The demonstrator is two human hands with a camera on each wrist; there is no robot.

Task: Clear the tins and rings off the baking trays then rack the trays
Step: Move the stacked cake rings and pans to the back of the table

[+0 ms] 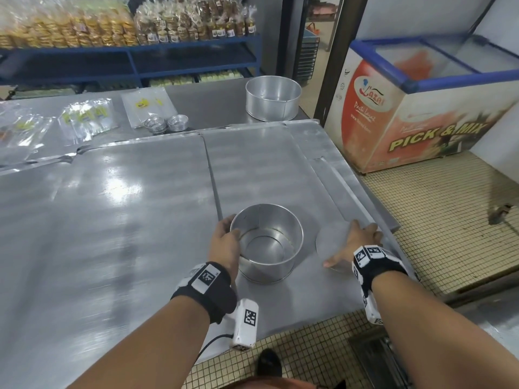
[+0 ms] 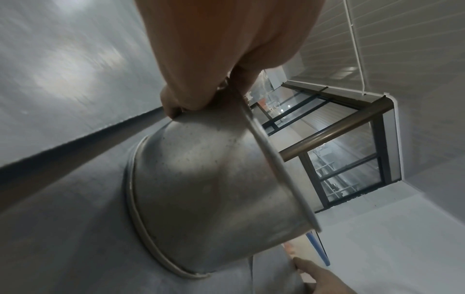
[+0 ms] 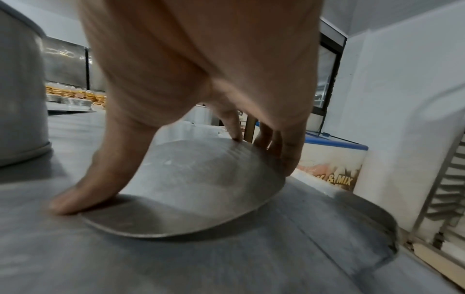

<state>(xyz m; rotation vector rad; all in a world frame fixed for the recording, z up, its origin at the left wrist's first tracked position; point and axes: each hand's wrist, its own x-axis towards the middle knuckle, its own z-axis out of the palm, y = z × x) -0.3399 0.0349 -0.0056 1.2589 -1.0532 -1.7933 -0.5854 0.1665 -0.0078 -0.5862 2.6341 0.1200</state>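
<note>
On the baking tray [image 1: 266, 169], left hand [image 1: 224, 242] grips round tin [image 1: 266, 242]; right hand [image 1: 354, 242] pinches flat disc [image 3: 188, 185].

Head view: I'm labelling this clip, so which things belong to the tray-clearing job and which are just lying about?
Job:
- near tin, gripped at its rim by the left hand
- flat disc, its far edge lifted by the right hand
- far tin
- small tin stacks
- trays

Lying about:
- plastic bags
- freezer
- shelves of packed biscuits
</note>
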